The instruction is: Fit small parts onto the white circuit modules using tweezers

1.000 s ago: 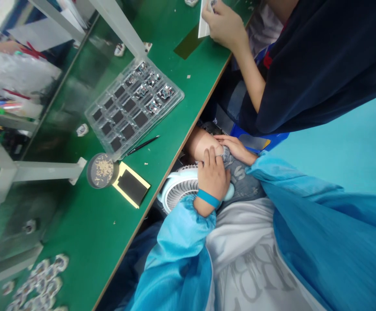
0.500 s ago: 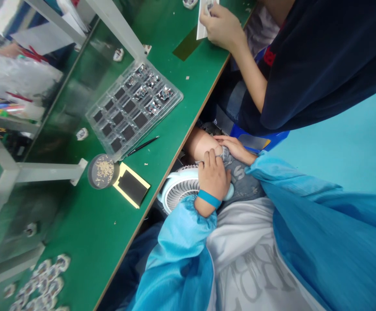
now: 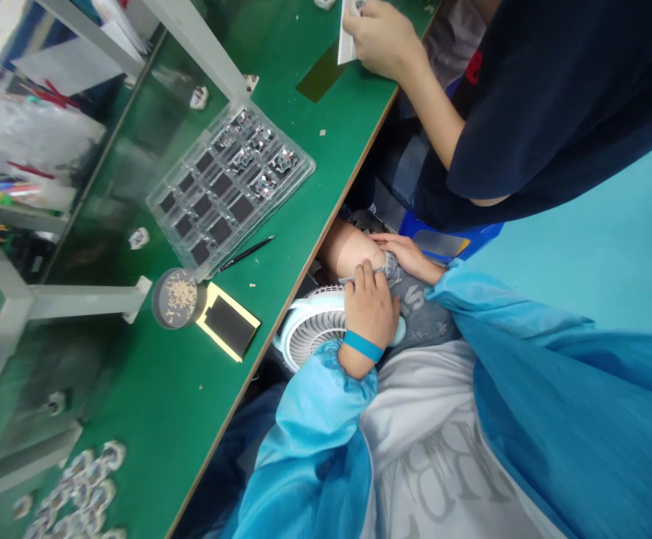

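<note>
My left hand [image 3: 371, 307], with a blue band on its wrist, rests palm down on my lap. Its fingers are stretched out over the hem of my grey shorts [image 3: 424, 314]. A pale blue and white fan [image 3: 311, 326] sits beside and partly beneath this hand, close to the table edge. My right hand [image 3: 409, 257] lies flat on my thigh by the bare knee [image 3: 351, 251], its fingers extended and nothing visible in them. Both hands are below the green tabletop.
On the green table [image 3: 157, 419] are a clear compartment box [image 3: 230, 187] with small metallic parts, black tweezers [image 3: 247, 253], a round dish [image 3: 177, 298] of small tan pieces, a yellow-edged black pad [image 3: 227, 322] and several white pieces [image 3: 81, 486]. A co-worker's hand [image 3: 385, 41] holds a white strip.
My hands stay where they were on my lap. The view has shifted slightly, and the co-worker's arm and sleeve have moved a little.
</note>
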`<state>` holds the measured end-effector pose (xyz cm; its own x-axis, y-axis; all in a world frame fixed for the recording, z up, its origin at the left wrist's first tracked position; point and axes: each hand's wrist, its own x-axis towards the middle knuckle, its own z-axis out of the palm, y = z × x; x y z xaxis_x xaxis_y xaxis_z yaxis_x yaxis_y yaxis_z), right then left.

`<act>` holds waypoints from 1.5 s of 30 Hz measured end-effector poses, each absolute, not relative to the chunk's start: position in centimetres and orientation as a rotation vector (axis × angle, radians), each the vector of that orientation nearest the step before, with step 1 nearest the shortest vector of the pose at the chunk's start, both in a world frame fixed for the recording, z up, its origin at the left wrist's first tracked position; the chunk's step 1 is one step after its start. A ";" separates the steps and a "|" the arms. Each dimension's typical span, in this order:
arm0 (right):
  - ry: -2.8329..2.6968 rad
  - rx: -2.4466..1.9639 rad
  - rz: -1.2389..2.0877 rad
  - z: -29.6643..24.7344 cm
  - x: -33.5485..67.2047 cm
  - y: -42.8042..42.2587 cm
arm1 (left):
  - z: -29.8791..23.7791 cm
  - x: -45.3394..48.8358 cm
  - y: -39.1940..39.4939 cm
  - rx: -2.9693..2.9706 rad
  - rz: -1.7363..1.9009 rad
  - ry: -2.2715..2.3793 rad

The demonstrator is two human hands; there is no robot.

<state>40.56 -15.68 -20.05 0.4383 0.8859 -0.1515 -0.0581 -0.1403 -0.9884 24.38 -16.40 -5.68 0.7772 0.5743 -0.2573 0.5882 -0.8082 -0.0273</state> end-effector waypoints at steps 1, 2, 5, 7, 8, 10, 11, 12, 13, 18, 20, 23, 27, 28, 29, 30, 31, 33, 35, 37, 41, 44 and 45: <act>-0.776 -1.483 0.977 -20.1 40.6 -15.6 | -5.8 24.4 -16.4 2.905 -0.393 0.955; -0.780 -1.486 0.975 -20.1 40.6 -15.6 | -5.9 24.4 -16.3 2.900 -0.392 0.960; -0.794 -1.504 0.965 -20.0 40.5 -15.6 | -6.1 24.7 -16.0 2.888 -0.390 0.985; -0.804 -1.521 0.958 -19.9 40.5 -15.6 | -6.0 25.0 -15.9 2.889 -0.396 0.988; -0.811 -1.531 0.956 -19.8 40.5 -15.7 | -5.9 25.1 -16.0 2.890 -0.399 0.988; -0.824 -1.554 0.952 -19.7 40.4 -15.7 | -5.6 25.0 -16.5 2.894 -0.409 0.988; -0.831 -1.566 0.949 -19.6 40.4 -15.7 | -5.5 24.8 -16.8 2.897 -0.415 0.987; -0.839 -1.578 0.945 -19.6 40.4 -15.7 | -5.4 24.6 -17.2 2.901 -0.420 0.983; -0.846 -1.590 0.939 -19.6 40.4 -15.7 | -5.5 24.2 -17.7 2.907 -0.423 0.976; -0.889 -1.631 0.906 -20.2 40.2 -15.5 | -6.6 22.3 -19.1 2.932 -0.379 0.906; -0.914 -1.642 0.898 -20.5 40.1 -15.5 | -7.0 21.8 -19.3 2.930 -0.342 0.872; -0.947 -1.668 0.877 -20.9 40.1 -15.5 | -7.3 21.6 -19.3 2.934 -0.295 0.859; -0.983 -1.714 0.845 -21.3 40.2 -15.8 | -7.7 21.9 -19.3 2.946 -0.274 0.886; -0.992 -1.725 0.840 -21.4 40.2 -15.9 | -7.8 22.0 -19.3 2.944 -0.268 0.888; -1.000 -1.736 0.835 -21.5 40.2 -16.0 | -8.0 22.0 -19.3 2.942 -0.256 0.888; -1.007 -1.747 0.831 -21.6 40.2 -16.2 | -8.2 22.0 -19.2 2.939 -0.237 0.888; -1.011 -1.760 0.826 -21.7 40.2 -16.3 | -8.4 21.9 -19.2 2.937 -0.212 0.887; -1.020 -1.785 0.818 -21.9 40.1 -16.7 | -8.9 21.7 -19.0 2.930 -0.137 0.878; -1.035 -1.802 0.802 -22.1 39.9 -17.1 | -9.3 21.4 -18.8 2.907 -0.035 0.846; -1.062 -1.807 0.771 -22.2 39.7 -17.5 | -9.5 21.1 -18.5 2.859 0.072 0.774; -1.177 -1.732 0.636 -21.9 39.3 -18.6 | -8.7 19.8 -18.7 2.676 0.300 0.598; -1.290 -1.637 0.522 -21.7 38.9 -19.4 | -7.5 17.5 -19.4 2.539 0.522 0.634; -1.320 -1.613 0.491 -21.6 38.8 -19.6 | -7.2 16.4 -19.7 2.497 0.606 0.684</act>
